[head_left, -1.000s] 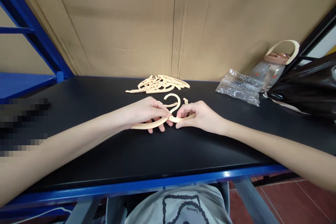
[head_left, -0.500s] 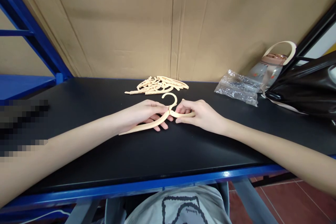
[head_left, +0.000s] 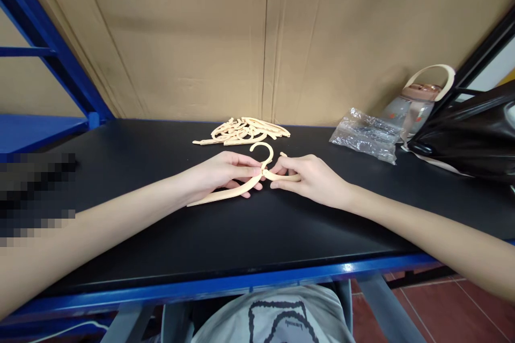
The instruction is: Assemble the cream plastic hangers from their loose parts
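Note:
A cream-coloured folding clothes hanger [head_left: 229, 193] is held between both hands above the black tabletop, its curved hook pointing up and away from me. My left hand [head_left: 225, 171] grips it near the centre, thumb by the base of the hook, with one arm of the hanger running down to the left under the palm. My right hand [head_left: 308, 174] pinches the shorter-looking right arm, whose outer end is hidden in the palm. A small pale tip shows above the right fingers.
Behind the hands lies a pile of cream hangers or hanger parts [head_left: 245, 131] near the cardboard wall [head_left: 181, 37]. At the right are a crumpled clear plastic bag [head_left: 364, 136], a bottle with a handle [head_left: 420, 102] and a shiny black bag [head_left: 475, 134]. A blue edge [head_left: 225, 285] borders the table.
The left fingers have closed a little more around the hanger's centre, the thumb now pressing by the hook's base. The right hand keeps its hold, nearly still.

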A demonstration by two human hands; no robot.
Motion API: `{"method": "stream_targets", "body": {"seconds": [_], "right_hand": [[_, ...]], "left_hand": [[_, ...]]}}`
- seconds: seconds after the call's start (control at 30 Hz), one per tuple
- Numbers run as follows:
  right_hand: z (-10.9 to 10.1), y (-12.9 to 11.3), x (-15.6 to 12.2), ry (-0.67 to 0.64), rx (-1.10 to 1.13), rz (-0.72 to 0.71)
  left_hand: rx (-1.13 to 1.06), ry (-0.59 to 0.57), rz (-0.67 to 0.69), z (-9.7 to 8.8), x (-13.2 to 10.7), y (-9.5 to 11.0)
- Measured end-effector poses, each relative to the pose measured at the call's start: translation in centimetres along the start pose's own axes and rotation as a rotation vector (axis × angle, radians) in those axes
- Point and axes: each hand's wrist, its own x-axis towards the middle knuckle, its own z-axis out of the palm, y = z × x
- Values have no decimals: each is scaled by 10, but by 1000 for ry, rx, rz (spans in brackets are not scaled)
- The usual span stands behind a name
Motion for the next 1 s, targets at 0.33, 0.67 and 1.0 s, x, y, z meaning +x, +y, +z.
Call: {"method": "stream_targets", "body": {"seconds": [0.33,0.67,1.0], "right_hand": [[1,-4,0,17,-8,49],[2,-3,0,17,42,120],[2,1,3,-10,-15,142]], "left_hand": [[-16,4,47,-2,7,-4],[-53,0,85,-2,8,-6],[37,4,90,-2,7,-7]]}}
